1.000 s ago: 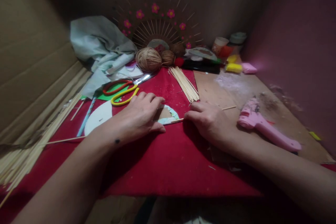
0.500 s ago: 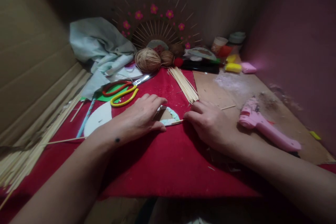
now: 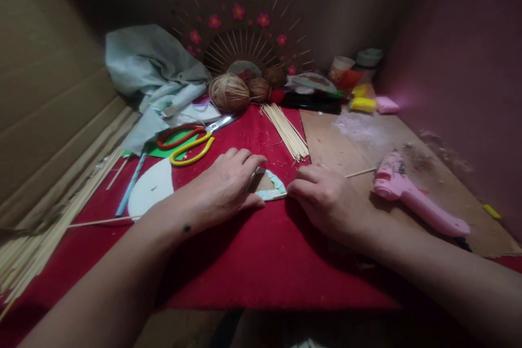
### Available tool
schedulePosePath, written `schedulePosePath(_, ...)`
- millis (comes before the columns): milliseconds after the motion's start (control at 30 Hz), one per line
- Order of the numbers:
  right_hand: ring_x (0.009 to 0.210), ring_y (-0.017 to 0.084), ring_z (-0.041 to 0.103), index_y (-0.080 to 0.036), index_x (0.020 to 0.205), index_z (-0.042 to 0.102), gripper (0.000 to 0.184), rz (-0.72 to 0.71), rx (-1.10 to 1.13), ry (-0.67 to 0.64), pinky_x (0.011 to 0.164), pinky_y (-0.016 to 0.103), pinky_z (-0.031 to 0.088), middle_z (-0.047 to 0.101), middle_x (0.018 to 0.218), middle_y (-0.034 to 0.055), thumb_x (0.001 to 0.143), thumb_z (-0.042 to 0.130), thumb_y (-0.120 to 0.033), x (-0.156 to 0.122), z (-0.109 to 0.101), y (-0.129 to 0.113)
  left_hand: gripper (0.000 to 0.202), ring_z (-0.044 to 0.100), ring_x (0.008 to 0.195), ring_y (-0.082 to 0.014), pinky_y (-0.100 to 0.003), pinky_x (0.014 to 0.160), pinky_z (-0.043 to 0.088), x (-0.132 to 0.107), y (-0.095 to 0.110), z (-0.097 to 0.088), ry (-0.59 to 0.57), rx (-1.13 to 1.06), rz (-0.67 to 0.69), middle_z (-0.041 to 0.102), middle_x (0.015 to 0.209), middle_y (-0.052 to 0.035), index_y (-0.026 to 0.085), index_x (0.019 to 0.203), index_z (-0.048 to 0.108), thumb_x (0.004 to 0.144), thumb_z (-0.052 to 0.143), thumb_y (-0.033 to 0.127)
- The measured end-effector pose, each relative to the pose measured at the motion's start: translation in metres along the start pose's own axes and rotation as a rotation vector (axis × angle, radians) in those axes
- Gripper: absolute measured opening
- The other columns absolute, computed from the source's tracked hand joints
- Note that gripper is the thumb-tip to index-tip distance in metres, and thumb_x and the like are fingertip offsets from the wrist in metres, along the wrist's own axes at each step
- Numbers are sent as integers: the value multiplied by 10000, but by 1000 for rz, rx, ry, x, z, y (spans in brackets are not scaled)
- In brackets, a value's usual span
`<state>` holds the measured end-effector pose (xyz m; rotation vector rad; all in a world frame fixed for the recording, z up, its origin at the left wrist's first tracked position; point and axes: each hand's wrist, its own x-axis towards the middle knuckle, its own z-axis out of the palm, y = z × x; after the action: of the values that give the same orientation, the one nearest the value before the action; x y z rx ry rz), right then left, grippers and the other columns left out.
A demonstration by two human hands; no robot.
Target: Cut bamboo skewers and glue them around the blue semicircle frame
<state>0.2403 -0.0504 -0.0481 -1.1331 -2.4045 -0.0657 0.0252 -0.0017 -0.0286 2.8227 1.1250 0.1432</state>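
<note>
My left hand (image 3: 232, 182) lies over a small half-round piece (image 3: 276, 184), its thumb and fingers closed around the left part, which they hide. The piece has a bare brownish middle and a pale printed cloth edge, and it rests on the red cloth (image 3: 244, 266). At its right corner, my right hand (image 3: 320, 193) is closed in a pinch on a thin wooden stick (image 3: 361, 172), which sticks out beyond the knuckles. The fingers hide the stick's near part. Left of my left forearm lies a white rounded piece (image 3: 151, 187).
Scissors (image 3: 191, 151) with red and yellow handles lie behind my left hand. A bundle of sticks (image 3: 285, 133) is farther back. A pink glue gun (image 3: 420, 198) lies right on a board (image 3: 326, 136). Twine balls (image 3: 229, 92) and a flowered fan-shaped piece (image 3: 238, 12) stand behind.
Both hands and the half-round piece have shifted slightly right. The stick now reaches farther right past my right hand, close to the glue gun.
</note>
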Motion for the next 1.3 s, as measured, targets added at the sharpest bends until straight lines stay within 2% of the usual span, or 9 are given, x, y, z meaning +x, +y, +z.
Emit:
schedulePosePath(167,634,161,492,-105,678,652,233,-5,-10,-11,588,278,372,571,677,67,845,497,-57,0,-1,-3,540,484,975,-256,-369,836,409,0,-2,3,13,43,17,552,1089,-101,176,1209,472,770,650,434)
schedulePosePath(400,650,162,489,-117,680,645,248,13,-3,-21,597,287,379,568,692,65,863,482,-76,-1,1,-2,528,503,944,-256,-352,780,426,-1,5,-6,-2,91,11,569,1047,-115,141,1221,480,781,614,401)
schedulePosePath(600,694,141,540,-106,763,657,151,142,292,-30,625,259,421,593,773,59,835,534,-58,0,-9,6,509,499,971,-251,-355,814,427,4,7,-4,9,49,23,558,1050,-110,150,1216,481,795,584,416)
schedulePosePath(767,715,132,572,-113,782,656,150,221,415,78,669,255,443,606,770,43,812,548,-14,0,-26,15,517,494,989,-247,-354,831,429,5,8,-2,30,54,23,540,1073,-102,178,1246,454,802,583,411)
schedulePosePath(867,739,149,573,-108,807,676,150,172,370,61,675,274,449,613,788,60,824,547,-33,-2,-26,16,543,491,995,-249,-355,836,431,5,9,0,40,72,22,537,1076,-105,171,1263,437,797,593,401)
schedulePosePath(1033,775,189,558,-92,851,716,199,20,219,9,680,317,461,626,801,101,850,521,-55,-7,-12,11,536,482,998,-251,-355,834,436,6,10,-1,37,81,25,540,1077,-111,151,1261,435,805,583,389)
schedulePosePath(1300,729,189,533,-67,811,728,228,-15,162,25,651,322,466,612,746,111,862,507,-46,-9,-6,11,513,474,998,-244,-354,845,432,6,10,0,33,83,47,534,1091,-106,180,1277,432,836,550,413)
